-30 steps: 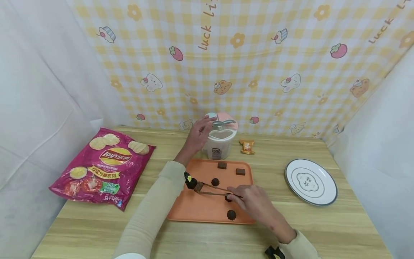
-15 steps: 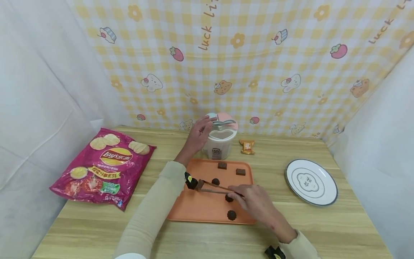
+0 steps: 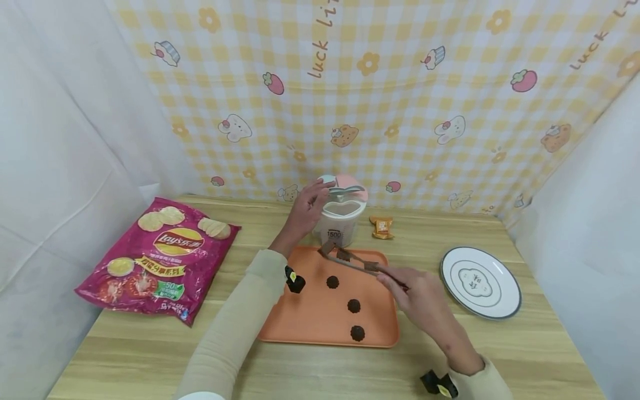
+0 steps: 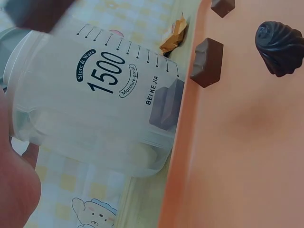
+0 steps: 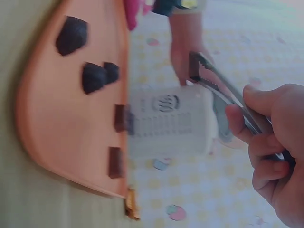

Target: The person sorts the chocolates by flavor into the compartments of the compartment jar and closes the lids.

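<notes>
Tongs (image 3: 350, 265), gripped by the right hand (image 3: 419, 291), pinch a chocolate (image 3: 328, 248); the left hand (image 3: 306, 210) grips the container (image 3: 341, 224) (likely to steady it).

a pink chip bag (image 3: 160, 261) lies left, a white plate (image 3: 454, 275) right. a little orange packet (image 3: 382, 227) sits far back, near a yellow checked cloth (image 3: 400, 100).
</notes>
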`<state>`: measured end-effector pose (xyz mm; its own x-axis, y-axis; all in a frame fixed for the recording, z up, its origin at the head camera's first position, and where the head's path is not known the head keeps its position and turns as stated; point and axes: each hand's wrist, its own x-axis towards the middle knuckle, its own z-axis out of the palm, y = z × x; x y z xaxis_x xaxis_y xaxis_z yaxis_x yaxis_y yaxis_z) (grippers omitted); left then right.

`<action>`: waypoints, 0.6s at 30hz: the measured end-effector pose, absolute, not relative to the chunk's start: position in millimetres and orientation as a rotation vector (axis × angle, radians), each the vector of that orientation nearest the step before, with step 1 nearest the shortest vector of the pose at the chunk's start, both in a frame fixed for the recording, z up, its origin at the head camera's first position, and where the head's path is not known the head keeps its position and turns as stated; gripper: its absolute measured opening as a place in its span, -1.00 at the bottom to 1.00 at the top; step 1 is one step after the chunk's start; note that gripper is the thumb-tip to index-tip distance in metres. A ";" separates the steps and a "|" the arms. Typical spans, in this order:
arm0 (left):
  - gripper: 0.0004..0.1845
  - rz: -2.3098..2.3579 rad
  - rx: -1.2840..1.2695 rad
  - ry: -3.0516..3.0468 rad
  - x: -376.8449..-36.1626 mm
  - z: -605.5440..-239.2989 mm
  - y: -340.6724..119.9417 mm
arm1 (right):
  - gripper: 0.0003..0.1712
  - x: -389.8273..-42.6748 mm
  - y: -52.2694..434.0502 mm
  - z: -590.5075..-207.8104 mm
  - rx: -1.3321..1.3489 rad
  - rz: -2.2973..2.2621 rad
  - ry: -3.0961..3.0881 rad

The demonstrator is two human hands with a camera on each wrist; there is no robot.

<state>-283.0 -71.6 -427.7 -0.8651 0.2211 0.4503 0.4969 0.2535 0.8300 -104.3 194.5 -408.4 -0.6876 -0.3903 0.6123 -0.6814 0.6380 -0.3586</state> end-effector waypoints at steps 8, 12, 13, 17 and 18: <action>-0.57 -1.658 -0.662 -2.284 -282.1 -427.4 -71.1 | -0.71 -116.4 205.7 -395.5 0.728 0.782 -2.304; -0.58 -1.648 -0.659 -2.292 -282.5 -427.8 -70.6 | -0.69 -121.6 207.3 -393.7 0.671 0.791 -2.265; -0.58 -1.648 -0.658 -2.292 -282.5 -427.9 -70.7 | -0.68 -123.0 207.5 -394.0 0.656 0.787 -2.260; -0.57 -1.653 -0.659 -2.285 -282.9 -427.7 -70.9 | -0.67 -128.1 206.6 -394.8 0.615 0.773 -2.245; -0.57 -1.653 -0.662 -2.282 -283.1 -427.7 -71.0 | -0.67 -129.4 205.9 -394.9 0.609 0.768 -2.239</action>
<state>-283.1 -71.0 -427.7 -0.8664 0.2155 0.4504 0.4951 0.2544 0.8307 -129.4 205.9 -394.9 -0.6568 -0.2016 0.7266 -0.6053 0.7156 -0.3486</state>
